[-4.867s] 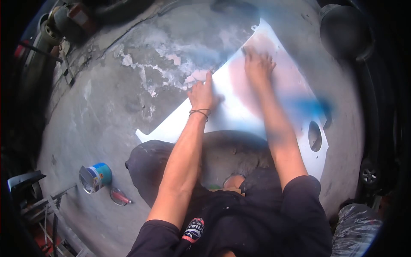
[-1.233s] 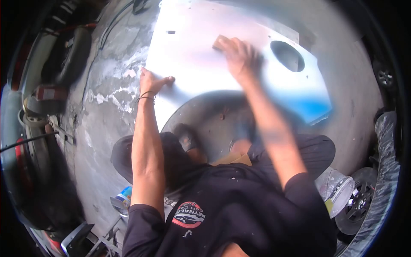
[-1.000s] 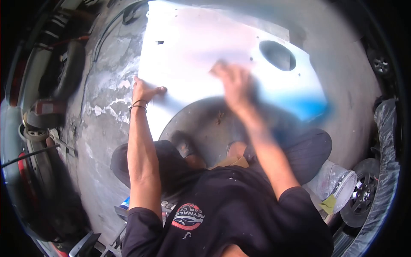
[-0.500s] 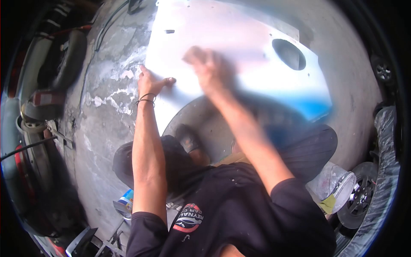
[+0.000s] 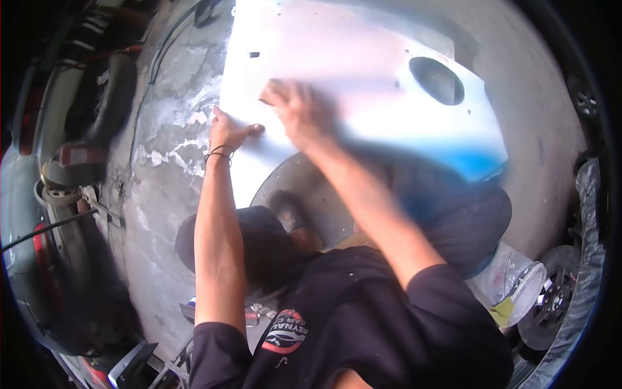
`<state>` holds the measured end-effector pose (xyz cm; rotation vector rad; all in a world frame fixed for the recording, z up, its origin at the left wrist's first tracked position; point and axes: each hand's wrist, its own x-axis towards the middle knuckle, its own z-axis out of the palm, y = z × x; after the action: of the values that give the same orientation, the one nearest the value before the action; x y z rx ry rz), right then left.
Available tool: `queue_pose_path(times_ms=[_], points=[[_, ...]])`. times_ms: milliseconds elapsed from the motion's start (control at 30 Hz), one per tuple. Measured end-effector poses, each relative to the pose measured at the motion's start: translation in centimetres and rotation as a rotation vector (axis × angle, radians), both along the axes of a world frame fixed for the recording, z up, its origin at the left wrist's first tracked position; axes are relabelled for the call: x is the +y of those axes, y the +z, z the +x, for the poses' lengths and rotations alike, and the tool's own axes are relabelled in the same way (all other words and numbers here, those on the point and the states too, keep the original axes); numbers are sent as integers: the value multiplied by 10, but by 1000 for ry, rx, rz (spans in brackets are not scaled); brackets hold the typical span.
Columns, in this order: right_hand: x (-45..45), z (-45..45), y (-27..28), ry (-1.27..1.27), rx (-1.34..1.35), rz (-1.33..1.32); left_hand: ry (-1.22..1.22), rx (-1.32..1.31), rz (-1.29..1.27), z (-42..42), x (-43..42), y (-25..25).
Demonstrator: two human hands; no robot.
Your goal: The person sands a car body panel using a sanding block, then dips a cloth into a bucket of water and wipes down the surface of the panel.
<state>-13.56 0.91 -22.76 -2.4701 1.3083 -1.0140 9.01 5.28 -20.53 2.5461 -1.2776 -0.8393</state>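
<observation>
A white car body panel (image 5: 369, 107), with a pinkish area and a blue patch near its right end, lies in front of me. It has an oval hole at the right and a curved cut-out on the near side. My left hand (image 5: 230, 131) grips the panel's left edge, thumb on the face and fingers at the rim. Under the fingers of my right hand (image 5: 302, 117), a small tan sanding block (image 5: 275, 92) is pressed to the panel. Motion blurs that hand, and its grip is partly hidden.
Car parts, including a bumper (image 5: 107, 97), line the left side. At the lower right stand a stained plastic bucket (image 5: 518, 285) and a wheel (image 5: 554, 292), beside plastic sheeting (image 5: 588, 227). A dark hose (image 5: 162, 48) lies on the concrete floor (image 5: 155, 214).
My right hand has moved slightly left and toward me across the panel with the sanding block. My left hand keeps its place on the edge. The view has shifted a little.
</observation>
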Motion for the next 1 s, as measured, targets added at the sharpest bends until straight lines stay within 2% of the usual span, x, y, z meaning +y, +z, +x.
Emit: queue_pose_path(times_ms=[33,67,100,133,167,200,267,300,333,400,433,500,567,600,667,733,800,867,933,967,1000], points=[[-13,-32,7,19,-242,280,-39,-62,-10,2,-4,-7],[-21,-64,23,-141,-355,267,-66,-122,-20,6,-6,-14],[-27,-98,64,-173,-444,637,-33,-123,-22,13,-10,-23],[-39,-134,46,-134,-463,286,-96,-162,55,22,-15,-35],[-44,-170,35,-290,40,-214,-165,-195,132,26,-20,-44],[-55,-196,-9,-453,4,-143,-146,-192,135,22,-24,-38],[-53,-177,-12,-607,-18,-104,-304,-250,421,11,-42,-10],[-45,-154,-15,-504,-25,-95,-300,-222,568,13,-54,-6],[-33,-123,-17,-405,-29,-90,-301,-228,560,8,-59,0],[4,-77,-14,-141,176,-196,-449,-363,756,-1,-67,11],[7,-79,-11,-146,187,-194,-341,-312,712,11,-68,-13],[-2,-79,-2,121,144,-260,-296,-281,616,14,-63,-15],[-44,-98,13,26,180,-293,-239,-236,530,11,-50,-12],[-66,-102,18,-130,263,-311,-181,-197,494,7,-45,-2],[-110,-121,13,-223,189,-213,-125,-151,451,3,-30,8],[-99,-106,27,-387,231,-56,-146,-195,195,2,-13,14],[-61,-73,28,-447,268,23,-113,-160,122,1,-3,9],[-20,-35,67,-159,-61,792,-79,-134,54,2,2,2],[16,-31,-6,133,242,-123,-62,-170,-53,1,9,-3],[4,-42,-4,188,250,-129,-67,-167,-59,0,7,-1],[-13,-55,0,103,286,-125,-59,-160,-55,-1,8,2]])
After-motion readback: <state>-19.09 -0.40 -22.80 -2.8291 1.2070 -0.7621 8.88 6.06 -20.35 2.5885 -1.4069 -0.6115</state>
